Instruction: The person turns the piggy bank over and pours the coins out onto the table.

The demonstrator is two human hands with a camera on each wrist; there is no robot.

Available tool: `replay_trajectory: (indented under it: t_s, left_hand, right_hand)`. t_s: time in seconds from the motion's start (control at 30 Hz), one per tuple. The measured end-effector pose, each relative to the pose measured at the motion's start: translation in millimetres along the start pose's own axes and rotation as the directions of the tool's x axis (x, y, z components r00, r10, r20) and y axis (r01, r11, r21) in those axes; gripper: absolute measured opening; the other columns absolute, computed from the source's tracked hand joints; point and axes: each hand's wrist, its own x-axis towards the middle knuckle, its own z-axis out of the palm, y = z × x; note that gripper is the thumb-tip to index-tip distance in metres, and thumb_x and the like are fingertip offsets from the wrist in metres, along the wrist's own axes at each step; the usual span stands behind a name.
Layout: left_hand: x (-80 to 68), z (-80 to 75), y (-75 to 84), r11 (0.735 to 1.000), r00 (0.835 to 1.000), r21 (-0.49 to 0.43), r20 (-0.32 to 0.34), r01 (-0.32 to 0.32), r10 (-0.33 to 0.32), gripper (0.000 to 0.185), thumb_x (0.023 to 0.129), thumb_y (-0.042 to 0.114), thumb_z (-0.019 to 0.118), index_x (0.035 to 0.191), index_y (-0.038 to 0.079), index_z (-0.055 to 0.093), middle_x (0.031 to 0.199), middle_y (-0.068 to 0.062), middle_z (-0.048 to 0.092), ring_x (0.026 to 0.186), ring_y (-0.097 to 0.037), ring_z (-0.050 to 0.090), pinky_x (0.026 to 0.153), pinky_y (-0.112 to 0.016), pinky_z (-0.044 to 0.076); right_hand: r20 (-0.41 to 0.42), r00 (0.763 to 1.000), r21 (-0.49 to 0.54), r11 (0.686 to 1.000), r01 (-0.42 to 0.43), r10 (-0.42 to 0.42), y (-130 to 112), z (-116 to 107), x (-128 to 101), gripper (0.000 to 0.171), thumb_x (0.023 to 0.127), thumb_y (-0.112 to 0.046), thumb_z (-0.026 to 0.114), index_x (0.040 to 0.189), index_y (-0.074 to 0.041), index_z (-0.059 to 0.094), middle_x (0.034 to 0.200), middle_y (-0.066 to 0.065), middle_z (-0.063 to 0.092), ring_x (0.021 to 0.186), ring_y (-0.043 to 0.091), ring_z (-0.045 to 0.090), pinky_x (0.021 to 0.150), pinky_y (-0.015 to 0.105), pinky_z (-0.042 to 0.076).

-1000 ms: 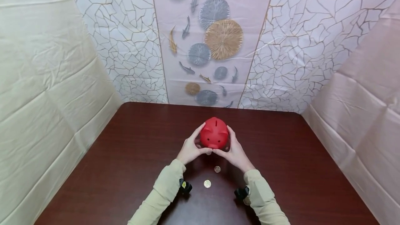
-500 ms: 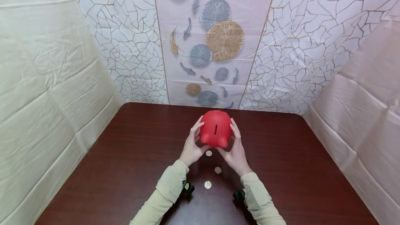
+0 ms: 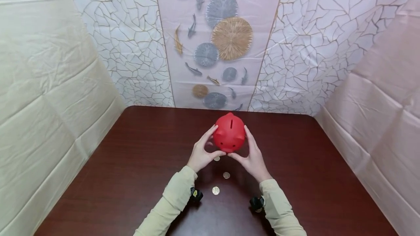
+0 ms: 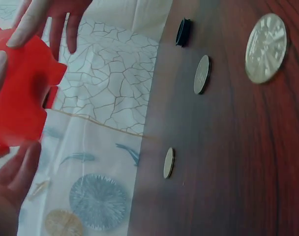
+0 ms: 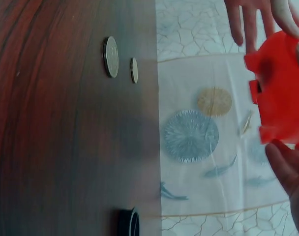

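A red piggy bank is held in the air over the table, its slotted back up and its snout toward me. My left hand grips its left side, fingers along the flank and thumb at the snout. On the opposite side my right hand grips it the same way, the two thumbs almost meeting. Both wrist views show the bank's stubby feet and, between them, a dark opening in its underside. Several gold-coloured coins lie flat below, among them one coin and a nearer coin.
A small black round cap rests on the dark wooden table; in the head view I cannot make it out. Patterned cloth hangs behind the table's far edge. Pale cloth walls flank it.
Both hands tipped the piggy bank forward, bringing the slot toward me and hiding its face, then tilted it back so the face shows again. It is slightly higher and further right than at first.
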Motion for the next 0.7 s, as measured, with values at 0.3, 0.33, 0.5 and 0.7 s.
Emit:
replay_trajectory:
  t_s: [0.3, 0.33, 0.5, 0.7]
  left_hand:
    - [10.2, 3.5, 3.9, 0.959, 0.962, 0.091, 0.018, 0.27, -0.272, 0.072, 0.075, 0.035, 0.083, 0.139, 0.037, 0.05, 0.123, -0.003, 0.069, 0.086, -0.016, 0.071, 0.079, -0.031, 0.058]
    - [11.7, 3.8, 4.4, 0.953, 0.957, 0.102, 0.015, 0.286, -0.289, 0.07, 0.076, 0.037, 0.082, 0.139, 0.035, 0.051, 0.122, -0.004, 0.069, 0.084, -0.017, 0.071, 0.08, -0.031, 0.058]
    - [18.2, 2.9, 9.3, 0.904, 0.924, 0.208, 0.003, 0.373, -0.382, 0.062, 0.078, 0.052, 0.075, 0.132, 0.026, 0.06, 0.101, -0.005, 0.076, 0.08, -0.015, 0.073, 0.077, -0.03, 0.058]
    - [22.9, -0.3, 16.2, 0.814, 0.862, 0.344, 0.022, 0.468, -0.506, 0.064, 0.082, 0.071, 0.057, 0.117, 0.019, 0.07, 0.056, -0.006, 0.067, 0.052, -0.027, 0.068, 0.078, -0.032, 0.054]
  right_hand:
    - [0.086, 0.968, -0.051, 0.972, -0.231, 0.235, 3, -10, 6, 0.086, 0.079, -0.032, 0.08, 0.15, -0.013, 0.034, 0.129, 0.018, 0.062, 0.104, 0.033, 0.065, 0.086, 0.049, 0.056]
    - [0.094, 0.963, -0.068, 0.967, -0.247, 0.253, 3, -12, 7, 0.083, 0.081, -0.035, 0.078, 0.149, -0.012, 0.036, 0.129, 0.017, 0.063, 0.101, 0.032, 0.066, 0.086, 0.049, 0.056]
    - [0.137, 0.936, -0.216, 0.932, -0.291, 0.324, 2, -16, 12, 0.067, 0.089, -0.048, 0.065, 0.14, -0.008, 0.049, 0.107, 0.016, 0.071, 0.09, 0.032, 0.068, 0.087, 0.05, 0.055]
    - [0.174, 0.927, -0.332, 0.906, -0.262, 0.331, -2, -15, 11, 0.052, 0.096, -0.049, 0.051, 0.12, -0.006, 0.066, 0.064, 0.004, 0.067, 0.069, 0.022, 0.067, 0.08, 0.046, 0.054]
